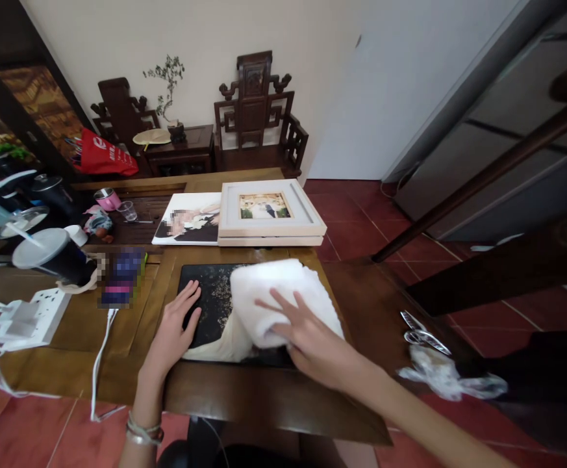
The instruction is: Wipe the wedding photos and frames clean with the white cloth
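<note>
A dark flat panel (210, 296) with a picture of a pale, flowing skirt lies on the wooden table in front of me. My left hand (178, 325) rests on the panel's left edge, fingers stretched out and holding nothing. A folded white towel (283, 292) covers much of the panel's right side. My right hand (300, 328) presses on this towel with some fingers spread over it, the others tucked into its lower fold. What lies beneath the towel is hidden.
Behind the panel are stacked picture frames (268, 231) and a white-edged photo print (190, 218). To the left are a phone (122, 279), a power strip (49, 312) with cables, and a lidded cup (49, 253). Scissors (424, 335) and crumpled clear plastic (439, 374) lie at right.
</note>
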### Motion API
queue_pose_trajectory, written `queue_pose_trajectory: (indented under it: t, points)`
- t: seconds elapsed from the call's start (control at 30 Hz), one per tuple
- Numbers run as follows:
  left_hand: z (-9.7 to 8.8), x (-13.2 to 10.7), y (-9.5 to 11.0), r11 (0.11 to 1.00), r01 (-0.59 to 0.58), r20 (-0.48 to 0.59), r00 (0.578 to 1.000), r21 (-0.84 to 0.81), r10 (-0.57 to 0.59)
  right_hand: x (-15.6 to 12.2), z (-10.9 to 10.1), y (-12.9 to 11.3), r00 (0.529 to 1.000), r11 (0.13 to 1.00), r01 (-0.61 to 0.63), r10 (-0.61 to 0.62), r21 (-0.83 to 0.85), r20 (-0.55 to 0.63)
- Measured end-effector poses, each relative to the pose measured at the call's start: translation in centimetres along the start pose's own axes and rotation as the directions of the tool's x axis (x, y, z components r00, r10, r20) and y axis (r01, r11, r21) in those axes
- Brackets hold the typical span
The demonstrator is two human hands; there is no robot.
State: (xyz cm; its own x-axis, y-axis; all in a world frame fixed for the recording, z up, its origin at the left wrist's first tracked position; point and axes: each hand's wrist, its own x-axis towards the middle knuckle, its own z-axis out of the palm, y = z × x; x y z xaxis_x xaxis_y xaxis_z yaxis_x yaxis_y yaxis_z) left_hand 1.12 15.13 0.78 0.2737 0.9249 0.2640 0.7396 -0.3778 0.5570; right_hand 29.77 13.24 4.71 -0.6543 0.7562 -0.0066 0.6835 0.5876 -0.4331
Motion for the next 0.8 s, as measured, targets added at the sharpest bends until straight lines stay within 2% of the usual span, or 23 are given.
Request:
queue_pose_trajectory:
  t: [0.1,0.2,0.27,0.37,0.5,0.57,0.67,0.8]
  points:
    - [0.1,-0.1,-0.1,1.000,-0.010,-0.023,1.000,-0.019,0.010,3.5,-1.2,1.8,0.999,0.999,-0.040,0.040,0.002,-0.025]
    - [0.1,-0.1,-0.1,0.999,-0.010,-0.039,0.999,-0.032,0.008,4.6,-1.3,2.5,0.996,0.998,-0.055,0.054,-0.012,-0.068]
    - [0.1,-0.2,-0.1,0.999,-0.009,-0.042,0.999,-0.033,0.008,3.8,-0.6,2.0,0.994,0.998,-0.052,0.048,-0.042,-0.097]
    - [0.2,-0.2,-0.1,1.000,-0.009,-0.043,0.999,-0.028,0.008,0.6,1.2,0.0,0.993,0.996,-0.033,0.023,-0.081,-0.114]
    - [0.3,-0.2,-0.2,1.000,-0.006,-0.032,0.999,-0.021,0.005,-4.3,2.9,-3.5,0.997,0.996,0.018,-0.025,-0.088,-0.070]
    - [0.4,-0.2,-0.2,1.000,-0.006,-0.028,1.000,-0.015,0.005,-5.7,3.2,-4.7,0.999,0.997,0.038,-0.041,-0.069,-0.036]
    - [0.3,-0.2,-0.2,1.000,-0.003,-0.020,1.000,-0.005,0.003,-5.7,3.1,-5.0,0.999,0.998,0.054,-0.054,-0.045,-0.002]
    - [0.2,-0.2,-0.1,1.000,-0.003,-0.018,1.000,0.001,0.003,-2.1,2.2,-2.8,0.998,0.997,0.051,-0.052,-0.065,-0.022]
